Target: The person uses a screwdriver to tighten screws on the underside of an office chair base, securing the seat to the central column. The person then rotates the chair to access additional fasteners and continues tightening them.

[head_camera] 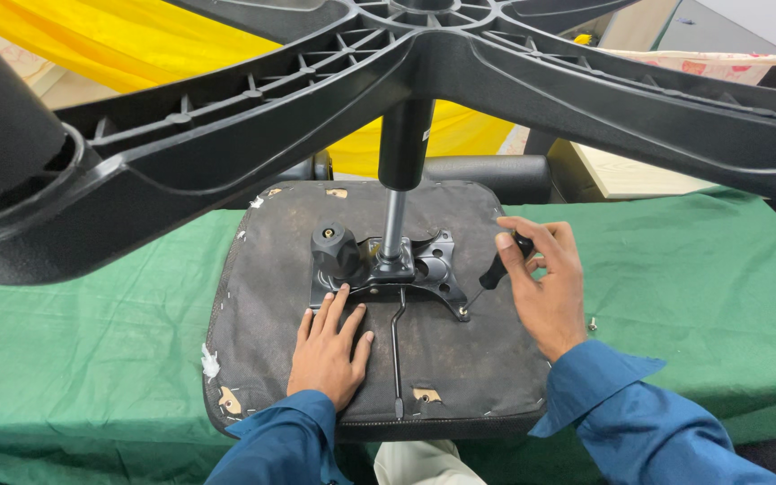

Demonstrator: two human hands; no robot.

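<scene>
Green cloth [119, 359] is spread over the bench, and an upturned chair seat [262, 269] is laid on it, its black star base [253, 99] looming overhead. Yellow fabric [92, 36] is seen behind. The left hand [327, 346] is pressed flat, fingers spread, beside the metal mechanism plate [433, 265]. A black-handled screwdriver [496, 268] is pinched in the right hand [545, 283], its tip set at the plate's corner. A loose screw [593, 324] is left nearby.

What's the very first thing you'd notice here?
The huge black star-shaped chair base fills the top, on a post rising from the upside-down seat on the green cloth. Below, the right hand holds a screwdriver at the metal plate; the left hand presses the seat.
</scene>
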